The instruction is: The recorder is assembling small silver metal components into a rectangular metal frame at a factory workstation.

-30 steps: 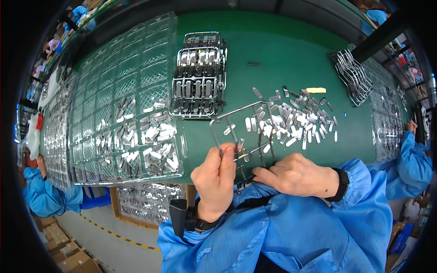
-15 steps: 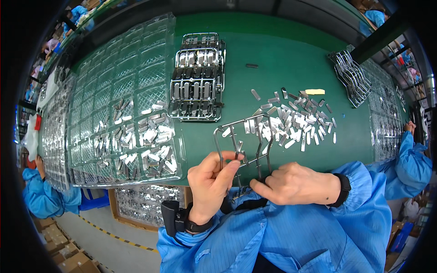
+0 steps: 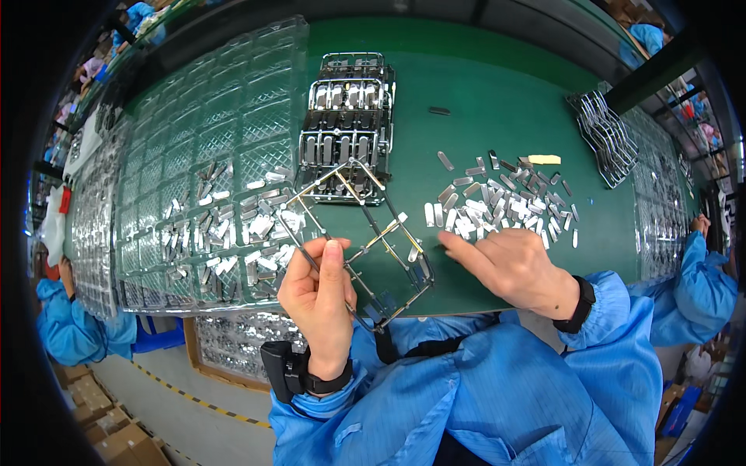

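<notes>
My left hand [image 3: 320, 299] is closed on a thin dark metal wire frame [image 3: 378, 231], pinching its near left side between thumb and fingers. The frame is tilted above the near table edge, and a few small plates seem attached at its lower right end. My right hand [image 3: 517, 264] hovers at the near edge of a pile of small shiny metal plates [image 3: 513, 203]. Its index finger points left, the other fingers are partly bent, and I see nothing held in it; the thumb is hidden.
Filled wire frames [image 3: 347, 116] stand stacked beyond my left hand. More loose plates lie on clear plastic trays [image 3: 210, 140] at left. Wire frames [image 3: 602, 140] lean together at far right, near a yellow strip [image 3: 544, 159]. A box [image 3: 249, 342] sits below the table edge; co-workers flank both sides.
The wire frame has swung left and tilted in my left hand. My right hand has left the frame and moved right and away from me to the loose plates.
</notes>
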Demonstrator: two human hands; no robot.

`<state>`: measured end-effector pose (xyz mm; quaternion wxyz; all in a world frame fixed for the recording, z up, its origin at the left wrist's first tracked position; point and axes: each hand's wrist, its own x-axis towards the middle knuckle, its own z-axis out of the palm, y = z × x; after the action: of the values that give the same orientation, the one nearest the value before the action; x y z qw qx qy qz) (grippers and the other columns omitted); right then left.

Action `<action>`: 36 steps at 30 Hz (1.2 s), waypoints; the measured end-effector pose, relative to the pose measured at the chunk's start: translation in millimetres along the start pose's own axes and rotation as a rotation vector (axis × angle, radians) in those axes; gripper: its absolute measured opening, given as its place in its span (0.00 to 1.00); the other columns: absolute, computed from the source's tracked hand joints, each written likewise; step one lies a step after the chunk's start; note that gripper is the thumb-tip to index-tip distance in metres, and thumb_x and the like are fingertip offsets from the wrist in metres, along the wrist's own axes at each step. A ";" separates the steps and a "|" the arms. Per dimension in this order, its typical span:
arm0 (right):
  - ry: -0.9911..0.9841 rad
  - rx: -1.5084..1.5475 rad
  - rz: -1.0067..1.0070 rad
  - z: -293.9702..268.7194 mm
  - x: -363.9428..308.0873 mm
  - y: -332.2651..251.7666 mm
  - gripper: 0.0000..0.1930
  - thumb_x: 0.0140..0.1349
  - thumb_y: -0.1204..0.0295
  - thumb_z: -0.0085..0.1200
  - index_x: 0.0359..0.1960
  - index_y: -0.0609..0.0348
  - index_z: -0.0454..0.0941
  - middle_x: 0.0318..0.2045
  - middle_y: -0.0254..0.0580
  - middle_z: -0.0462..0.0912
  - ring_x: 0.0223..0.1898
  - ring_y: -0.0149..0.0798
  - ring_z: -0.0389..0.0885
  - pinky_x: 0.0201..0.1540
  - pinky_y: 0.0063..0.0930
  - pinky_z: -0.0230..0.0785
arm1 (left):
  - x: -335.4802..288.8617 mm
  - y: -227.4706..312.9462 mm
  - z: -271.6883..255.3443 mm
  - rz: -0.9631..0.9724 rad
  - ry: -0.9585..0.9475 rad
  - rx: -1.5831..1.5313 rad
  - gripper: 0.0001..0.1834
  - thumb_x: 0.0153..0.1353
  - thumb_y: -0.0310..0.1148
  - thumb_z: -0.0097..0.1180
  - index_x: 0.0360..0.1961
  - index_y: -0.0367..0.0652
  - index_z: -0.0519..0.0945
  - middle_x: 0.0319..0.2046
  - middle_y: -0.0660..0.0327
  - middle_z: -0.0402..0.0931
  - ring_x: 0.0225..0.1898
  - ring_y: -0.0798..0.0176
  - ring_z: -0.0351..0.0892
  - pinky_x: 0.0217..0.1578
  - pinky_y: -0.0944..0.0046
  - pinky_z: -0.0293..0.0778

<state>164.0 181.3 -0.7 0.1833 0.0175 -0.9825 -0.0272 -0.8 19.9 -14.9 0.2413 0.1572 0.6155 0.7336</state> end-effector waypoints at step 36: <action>-0.095 0.413 0.090 1.1 -0.4 -21.0 0.17 0.52 0.68 0.63 0.41 0.64 0.76 0.09 0.33 0.68 0.11 0.32 0.71 0.14 0.26 0.61 | -12.6 13.6 15.9 0.302 -0.270 0.474 0.06 0.59 0.24 0.57 0.36 0.33 0.82 0.18 0.61 0.78 0.16 0.76 0.70 0.18 0.74 0.64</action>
<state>164.5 160.3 -3.1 0.1304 0.0093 -0.9745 0.1823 16.0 24.4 2.3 0.1659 0.3948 0.7016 0.5696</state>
